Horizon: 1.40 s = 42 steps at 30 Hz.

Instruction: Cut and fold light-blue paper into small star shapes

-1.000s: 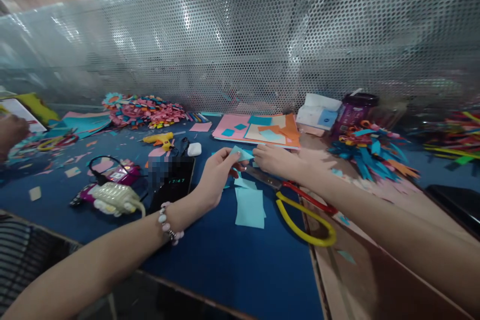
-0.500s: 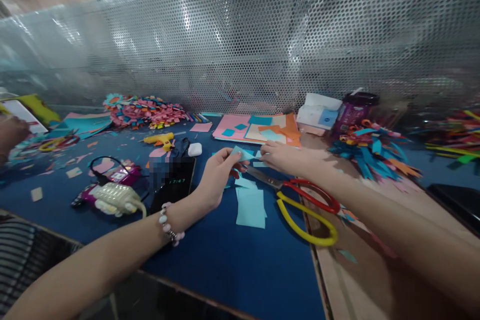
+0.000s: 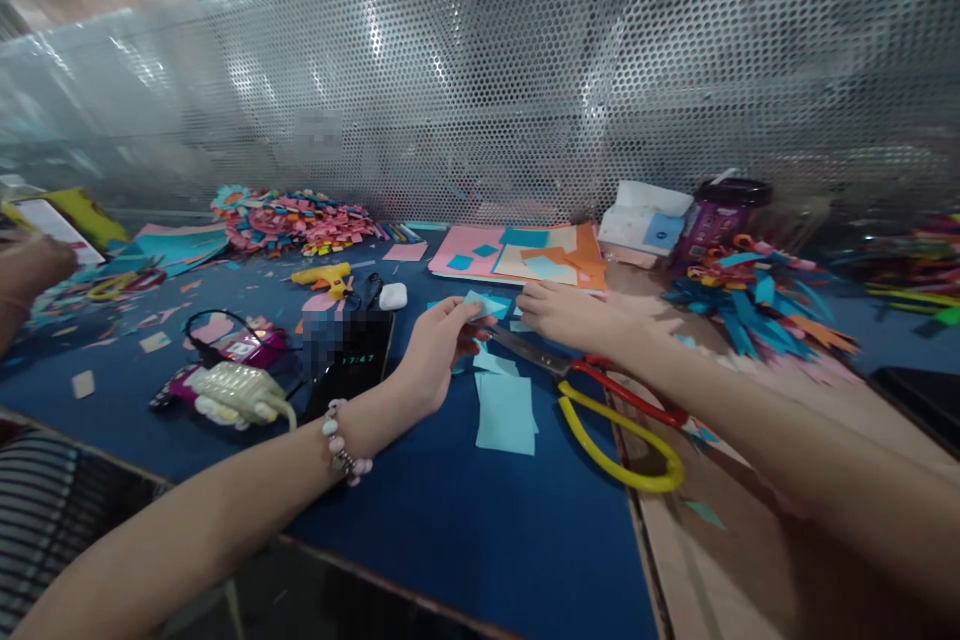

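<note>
A small light-blue paper piece [image 3: 486, 304] is pinched between the thumb and fingers of my left hand [image 3: 429, 352]. My right hand [image 3: 566, 315] rests just to the right of it, low over the table, fingers together and bent down. Its fingertips are partly hidden, and a small light-blue paper scrap [image 3: 519, 326] lies beneath them. Below both hands lie scissors [image 3: 551, 360] with one red and one yellow handle, their blades pointing left. Nearer me is a small stack of light-blue paper squares [image 3: 506, 415].
Coloured paper sheets [image 3: 472, 255] lie behind my hands. A phone [image 3: 360, 360], a yellow glue gun [image 3: 326, 277] and a white earbud case [image 3: 392, 296] are to the left. Cut paper fringes [image 3: 750, 300] and a tissue pack [image 3: 645, 218] stand right. Another person's hand [image 3: 34, 270] shows far left.
My right hand has shifted slightly left and up over the scraps. The left hand keeps its pinch on the paper piece. The view has moved slightly.
</note>
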Each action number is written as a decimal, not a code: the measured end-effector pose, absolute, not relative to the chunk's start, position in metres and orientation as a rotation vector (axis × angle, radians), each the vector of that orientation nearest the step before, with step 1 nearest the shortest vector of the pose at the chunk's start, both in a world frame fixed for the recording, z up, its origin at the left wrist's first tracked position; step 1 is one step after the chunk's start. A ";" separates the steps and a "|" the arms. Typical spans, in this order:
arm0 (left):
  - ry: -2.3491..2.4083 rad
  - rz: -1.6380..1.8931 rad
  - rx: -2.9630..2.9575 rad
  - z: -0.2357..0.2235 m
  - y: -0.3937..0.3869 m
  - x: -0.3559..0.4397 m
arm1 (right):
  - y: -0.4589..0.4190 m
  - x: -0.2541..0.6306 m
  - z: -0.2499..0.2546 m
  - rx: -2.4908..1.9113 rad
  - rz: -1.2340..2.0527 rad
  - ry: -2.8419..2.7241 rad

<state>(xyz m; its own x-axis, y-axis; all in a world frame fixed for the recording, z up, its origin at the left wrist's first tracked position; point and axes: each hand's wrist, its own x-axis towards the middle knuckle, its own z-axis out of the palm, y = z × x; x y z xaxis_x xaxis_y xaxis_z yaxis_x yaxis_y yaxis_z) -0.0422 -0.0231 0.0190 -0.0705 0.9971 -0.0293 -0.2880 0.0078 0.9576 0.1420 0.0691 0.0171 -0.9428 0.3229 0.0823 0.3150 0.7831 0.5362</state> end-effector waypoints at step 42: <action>1.040 1.185 1.162 0.015 -0.022 -0.049 | -0.030 0.200 0.020 1.582 -0.114 2.834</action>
